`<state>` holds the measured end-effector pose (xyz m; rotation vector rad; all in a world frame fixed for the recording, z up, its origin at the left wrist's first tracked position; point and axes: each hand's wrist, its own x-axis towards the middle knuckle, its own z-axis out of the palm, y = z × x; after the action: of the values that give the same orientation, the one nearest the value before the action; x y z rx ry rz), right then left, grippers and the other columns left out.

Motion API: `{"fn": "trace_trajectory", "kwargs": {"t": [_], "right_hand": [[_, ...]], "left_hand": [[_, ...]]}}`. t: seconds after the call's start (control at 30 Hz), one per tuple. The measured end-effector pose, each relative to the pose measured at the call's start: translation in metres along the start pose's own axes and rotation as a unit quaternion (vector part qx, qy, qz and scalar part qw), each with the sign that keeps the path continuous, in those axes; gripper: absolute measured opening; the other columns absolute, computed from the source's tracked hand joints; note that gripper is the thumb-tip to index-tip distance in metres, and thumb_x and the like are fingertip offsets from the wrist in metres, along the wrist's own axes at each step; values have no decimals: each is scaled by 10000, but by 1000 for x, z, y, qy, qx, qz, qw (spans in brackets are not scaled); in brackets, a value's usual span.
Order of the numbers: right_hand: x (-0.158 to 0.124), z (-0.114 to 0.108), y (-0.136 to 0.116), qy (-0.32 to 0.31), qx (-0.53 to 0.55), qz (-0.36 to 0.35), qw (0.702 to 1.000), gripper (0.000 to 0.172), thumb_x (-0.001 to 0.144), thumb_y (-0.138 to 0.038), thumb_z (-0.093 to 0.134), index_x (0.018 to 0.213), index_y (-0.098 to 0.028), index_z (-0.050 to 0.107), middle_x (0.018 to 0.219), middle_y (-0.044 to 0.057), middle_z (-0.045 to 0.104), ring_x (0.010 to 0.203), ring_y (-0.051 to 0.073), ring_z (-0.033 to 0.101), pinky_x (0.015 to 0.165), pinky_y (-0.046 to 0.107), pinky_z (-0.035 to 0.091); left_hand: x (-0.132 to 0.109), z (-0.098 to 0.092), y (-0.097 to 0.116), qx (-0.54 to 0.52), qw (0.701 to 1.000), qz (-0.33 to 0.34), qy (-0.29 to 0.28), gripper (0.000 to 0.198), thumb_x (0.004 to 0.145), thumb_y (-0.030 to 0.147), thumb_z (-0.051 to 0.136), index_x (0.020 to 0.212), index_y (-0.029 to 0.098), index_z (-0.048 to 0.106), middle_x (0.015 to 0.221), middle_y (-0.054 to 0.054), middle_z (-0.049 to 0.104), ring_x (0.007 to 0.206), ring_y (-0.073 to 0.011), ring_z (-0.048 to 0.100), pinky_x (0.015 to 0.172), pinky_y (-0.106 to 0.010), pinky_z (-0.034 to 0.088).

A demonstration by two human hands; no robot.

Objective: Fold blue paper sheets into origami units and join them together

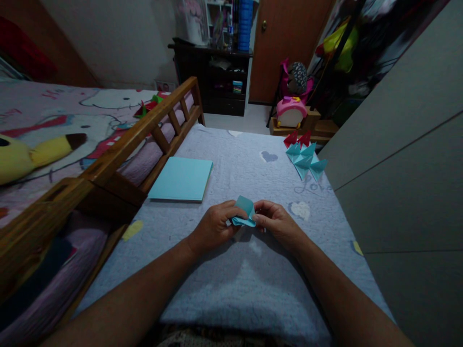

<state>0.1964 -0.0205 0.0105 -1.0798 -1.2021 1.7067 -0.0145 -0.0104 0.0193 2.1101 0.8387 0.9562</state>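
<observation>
Between my two hands is a small piece of folded light-blue origami paper, held just above the bed cover. My left hand pinches its left side, with the thumb lying over the paper. At its right edge, the thumb and fingers of my right hand are closed on a corner. The lower folds are partly hidden by my fingers. Beyond my left hand lies a square stack of light-blue paper. Several light-blue folded paper pieces stand at the right edge, with red folded paper behind them.
A wooden bed rail runs along the left, with a second bed and a yellow plush toy past it. A pale cabinet borders the right side. A dark shelf unit and a brown door stand at the back.
</observation>
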Motion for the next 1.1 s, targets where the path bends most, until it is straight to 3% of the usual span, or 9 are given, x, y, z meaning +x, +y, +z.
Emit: {"fn": "trace_trajectory", "kwargs": {"t": [0.2, 0.4, 0.57, 1.1], "right_hand": [[2, -1, 2, -13, -13, 3, 1000, 373, 722, -468, 847, 873, -177, 670, 663, -39, 586, 532, 77, 481, 501, 212, 388], [1, 2, 1, -19, -3, -3, 1000, 358, 731, -457, 845, 840, -179, 648, 700, -31, 587, 558, 80, 487, 512, 214, 396], [1, 2, 3, -18, -15, 0, 1000, 360, 728, -451, 841, 830, -174, 634, 702, -33, 572, 569, 86, 483, 515, 220, 396], [-1, 2, 1, -51, 2, 9, 999, 303, 718, -368, 853, 824, -172, 648, 713, -26, 604, 580, 84, 487, 534, 216, 358]], "left_hand": [[1, 0, 1, -6, 1000, 4, 10, 163, 845, 117, 609, 978, 200, 653, 851, -10, 683, 773, -145, 626, 707, -266, 478], [0, -3, -1, 5, 999, 35, -13, 65, 858, 129, 639, 839, 188, 658, 810, -5, 634, 748, -133, 594, 684, -249, 457], [-2, -3, -3, -1, 999, 41, -26, 79, 873, 124, 633, 872, 186, 681, 871, -21, 656, 782, -135, 611, 696, -250, 466], [1, -6, -3, -29, 997, 13, -74, 179, 865, 104, 577, 929, 188, 721, 794, -14, 672, 746, -137, 616, 708, -264, 463]]}}
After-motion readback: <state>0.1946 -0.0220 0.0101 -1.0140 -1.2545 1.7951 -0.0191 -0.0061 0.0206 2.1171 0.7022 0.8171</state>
